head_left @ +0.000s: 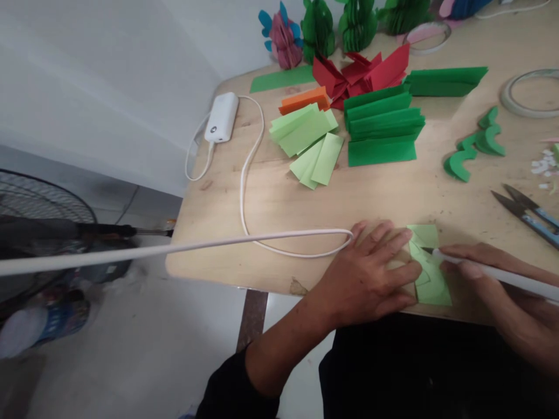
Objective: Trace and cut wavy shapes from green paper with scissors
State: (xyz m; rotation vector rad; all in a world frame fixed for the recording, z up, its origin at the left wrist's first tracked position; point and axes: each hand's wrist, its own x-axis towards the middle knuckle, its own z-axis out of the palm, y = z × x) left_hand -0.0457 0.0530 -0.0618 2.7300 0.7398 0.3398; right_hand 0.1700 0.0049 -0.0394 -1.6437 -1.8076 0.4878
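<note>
A light green paper piece (432, 279) lies at the table's front edge, with curved outlines drawn on it. My left hand (371, 273) rests on the table with fingers spread, the fingertips touching the paper's left side. In my right hand (498, 285) is a white pen (498, 272), gripped near its dark point, which meets the paper among the drawn lines. A white cable (301, 234) loops up against my left hand's fingers.
Light green slips (310, 131), dark green folded papers (382, 125) and red papers (362, 73) lie further back. Scissors (528, 215), green curved cutouts (476, 145) and a tape roll (533, 96) are at right. A white power bank (222, 116) sits left, a fan (39, 203) beyond the table.
</note>
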